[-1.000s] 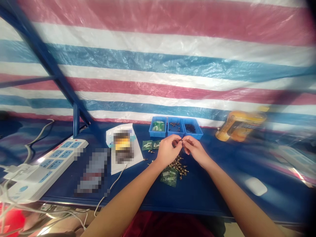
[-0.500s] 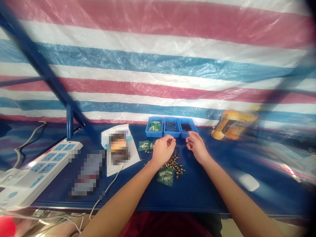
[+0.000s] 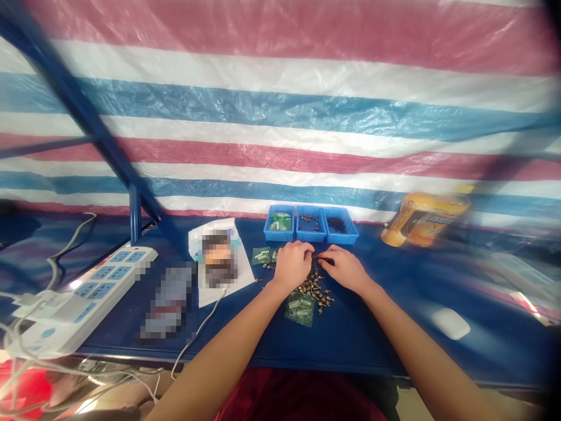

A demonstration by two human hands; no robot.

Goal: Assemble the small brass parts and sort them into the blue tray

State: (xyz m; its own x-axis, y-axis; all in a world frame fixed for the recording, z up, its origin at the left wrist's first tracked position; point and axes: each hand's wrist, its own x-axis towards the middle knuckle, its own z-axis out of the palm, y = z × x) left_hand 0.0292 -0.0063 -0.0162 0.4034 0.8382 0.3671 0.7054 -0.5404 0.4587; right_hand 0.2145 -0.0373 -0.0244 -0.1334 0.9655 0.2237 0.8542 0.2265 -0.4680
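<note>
My left hand (image 3: 293,267) and my right hand (image 3: 344,269) rest close together, low over a loose pile of small brass screw-like parts (image 3: 313,290). The fingers of both hands curl downward, and the fingertips nearly meet. Several dark small parts (image 3: 326,261) lie at my right fingertips, but whether either hand holds one is hidden. A small clear bag of green-tinted parts (image 3: 300,309) lies just below the pile. Another two such bags (image 3: 262,255) lie beside my left hand. A blue three-compartment tray (image 3: 310,225) stands just beyond my fingers, holding sorted small parts.
A white power strip (image 3: 83,292) with cables lies at left on the blue table. A paper sheet (image 3: 223,286) and a pixelated object (image 3: 169,301) lie nearby. A yellow container (image 3: 423,219) and a white mouse (image 3: 450,323) are at right, before a striped tarp.
My hands have moved from raised and apart, fingers pinched near the tray, down toward each other over the brass pile. The view has shifted slightly.
</note>
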